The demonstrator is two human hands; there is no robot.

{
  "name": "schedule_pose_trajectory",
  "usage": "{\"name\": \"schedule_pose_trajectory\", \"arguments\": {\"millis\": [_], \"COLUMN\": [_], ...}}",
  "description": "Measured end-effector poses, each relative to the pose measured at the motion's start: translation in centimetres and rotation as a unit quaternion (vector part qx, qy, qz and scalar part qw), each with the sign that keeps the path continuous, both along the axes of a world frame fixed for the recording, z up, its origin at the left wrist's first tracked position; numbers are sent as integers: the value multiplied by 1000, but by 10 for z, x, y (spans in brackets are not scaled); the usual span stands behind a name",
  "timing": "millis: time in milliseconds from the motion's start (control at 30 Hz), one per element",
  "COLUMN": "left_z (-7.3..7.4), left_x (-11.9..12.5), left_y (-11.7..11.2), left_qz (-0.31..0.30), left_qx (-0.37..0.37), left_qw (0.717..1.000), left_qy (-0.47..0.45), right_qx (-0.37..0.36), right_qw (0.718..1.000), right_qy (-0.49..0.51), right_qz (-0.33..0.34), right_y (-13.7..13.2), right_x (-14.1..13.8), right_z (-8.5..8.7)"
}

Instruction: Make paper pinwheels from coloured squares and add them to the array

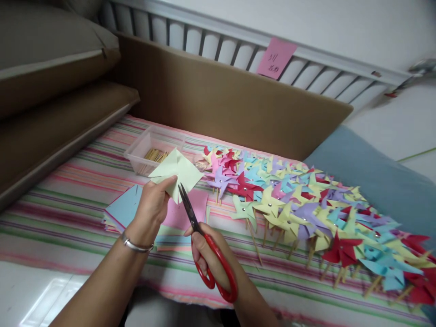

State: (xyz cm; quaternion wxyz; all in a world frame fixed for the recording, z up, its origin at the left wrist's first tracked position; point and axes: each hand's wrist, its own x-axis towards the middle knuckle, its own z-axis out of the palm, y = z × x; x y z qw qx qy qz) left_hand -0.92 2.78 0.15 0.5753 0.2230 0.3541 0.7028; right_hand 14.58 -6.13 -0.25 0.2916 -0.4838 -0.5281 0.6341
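My left hand (155,200) pinches a pale green paper square (184,170) with the thumb on top; slits seem to run in from its corners. Red-handled scissors (191,215) are gripped in my right hand (211,254), fingers through the loops. Their blades are slightly parted, tips at the square's lower edge. Under my hands lie a pink paper stack (190,209) and a blue-topped paper stack (124,206). Behind the square stands a clear plastic box (136,152) with thin wooden sticks (155,155).
Many finished paper pinwheels (289,220) on sticks cover the right side of the striped cloth (68,200). A brown board (221,104) rises behind, before a white radiator (194,38) with a pink note (276,58). Brown cushions (61,118) are stacked at left.
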Motion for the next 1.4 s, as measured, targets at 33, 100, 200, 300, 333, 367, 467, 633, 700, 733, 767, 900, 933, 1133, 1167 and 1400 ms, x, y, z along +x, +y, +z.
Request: {"name": "schedule_pose_trajectory", "arguments": {"millis": [33,100,200,300,333,367,467,633,700,733,767,900,933,1133,1167,1400], "left_z": [0,1,1,1,0,0,-1,-2,-2,-2,-2,-3,-3,-2,-2,1], "left_x": [0,1,2,4,5,5,8,11,12,12,13,13,14,15,16,17], "left_y": [0,0,0,-1,-1,-1,-1,-1,-1,-2,-2,-2,-3,-3,-3,-4], "left_qz": [1,3,-5,-3,0,3,0,-1,0,1,4,11,11,13,13,4], "left_qx": [-2,-6,-7,-8,-11,-14,-18,-16,-20,-19,-16,-6,-5,2,0,-25], "left_qw": [1000,1000,1000,1000,1000,1000,999,999,999,999,999,999,999,999,999,998], "left_qy": [-2,-5,-6,-14,-18,-21,-29,-43,-45,-45,-44,-45,-46,-53,-53,-54], "right_qx": [-4,-5,5,11,10,7,1,30,39,41,41,34,32,23,25,27], "right_qw": [1000,1000,1000,1000,1000,1000,1000,999,998,998,998,998,998,998,998,998], "right_qy": [-4,-9,-15,-19,-18,-15,-5,-27,-35,-38,-39,-40,-40,-40,-37,-33], "right_qz": [-1,-2,-8,-12,-11,-8,-5,-16,-19,-20,-20,-20,-22,-39,-43,-47], "right_y": [0,0,-1,-1,-1,0,2,5,5,5,5,5,5,0,-1,0], "right_x": [0,1,0,-1,0,0,1,1,1,0,0,-1,-1,-3,-3,-3], "right_z": [-1,-1,1,1,0,-1,-4,-3,-2,-2,-1,1,1,3,3,1]}}
